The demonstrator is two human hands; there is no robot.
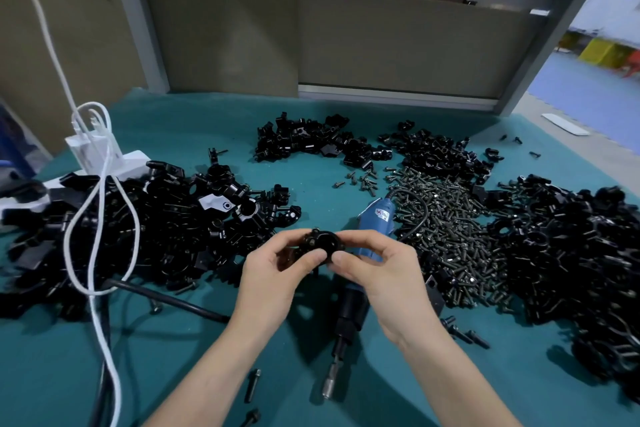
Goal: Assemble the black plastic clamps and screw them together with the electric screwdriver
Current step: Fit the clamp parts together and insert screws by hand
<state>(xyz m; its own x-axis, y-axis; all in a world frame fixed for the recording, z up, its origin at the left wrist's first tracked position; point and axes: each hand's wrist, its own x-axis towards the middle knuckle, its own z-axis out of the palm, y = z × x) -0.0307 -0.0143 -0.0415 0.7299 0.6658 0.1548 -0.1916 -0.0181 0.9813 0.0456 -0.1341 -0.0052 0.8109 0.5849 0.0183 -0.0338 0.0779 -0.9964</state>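
A black plastic clamp (320, 243) is held up above the table's middle by both hands. My left hand (273, 277) grips it from the left with thumb and curled fingers. My right hand (379, 276) pinches it from the right. Under my hands lies the electric screwdriver (372, 222), blue body, black front, its metal bit (330, 383) pointing toward me. Dark screws (446, 236) form a heap just right of the screwdriver.
Heaps of black clamp parts lie at the left (156, 229), back middle (311, 142), back right (440, 152) and far right (581, 263) on the teal cloth (207, 357). A white cable (93, 253) and charger (93, 149) sit left. Loose screws (252, 385) lie near me.
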